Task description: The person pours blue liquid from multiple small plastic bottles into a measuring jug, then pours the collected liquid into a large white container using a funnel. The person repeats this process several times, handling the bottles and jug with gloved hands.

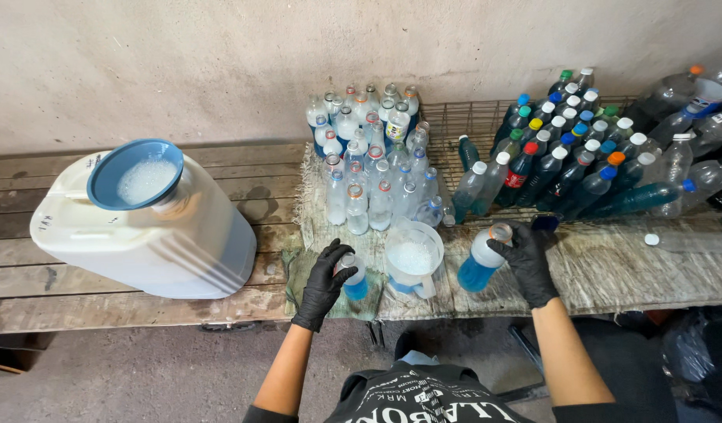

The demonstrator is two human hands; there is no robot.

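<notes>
The left hand [323, 282] has its fingers wrapped around a small bottle [353, 278] left of the jug [413, 258]; the right hand [527, 258] grips a tilted blue-filled bottle [480, 262] to the jug's right.

one white jerrycan [149, 235] lies at the left end of the wooden bench [32, 274], with one blue funnel [135, 174] in it. one clear funnel [413, 254] stands near the front edge. two gloved hands hold two open bottles with blue liquid, one each. about thirty clear capped bottles [369, 157] stand behind; the dark capped bottles [564, 149] are too many to count.
</notes>
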